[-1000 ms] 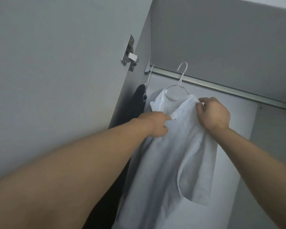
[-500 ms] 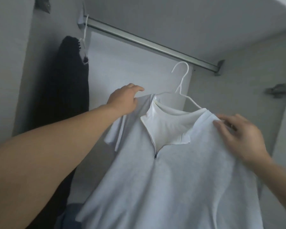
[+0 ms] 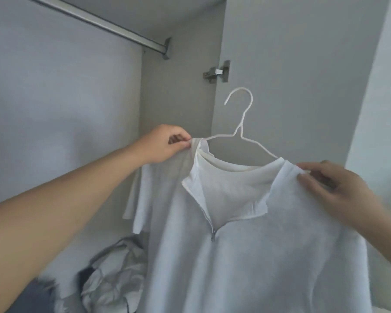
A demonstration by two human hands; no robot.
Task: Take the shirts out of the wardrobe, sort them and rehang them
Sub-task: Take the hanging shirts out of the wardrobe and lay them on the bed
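A white short-sleeved shirt (image 3: 246, 245) with a half-open zip collar hangs on a white wire hanger (image 3: 240, 129). The hanger's hook is free in the air, off the metal rail (image 3: 95, 21) at the upper left. My left hand (image 3: 165, 147) pinches the shirt's left shoulder at the hanger's end. My right hand (image 3: 334, 188) holds the right shoulder, thumb on the front of the cloth and fingers behind it. The shirt faces me in front of the wardrobe's right side.
The wardrobe's right wall carries a metal door hinge (image 3: 217, 72), with the open door (image 3: 303, 75) beside it. A crumpled pile of pale clothing (image 3: 115, 274) lies low in the wardrobe, and a blue-grey cloth (image 3: 34, 297) shows at the bottom left.
The shirt on its hanger has come off the rail and moved right and towards me. The view has swung right, and the dark garment at the rail's left end has left the frame.
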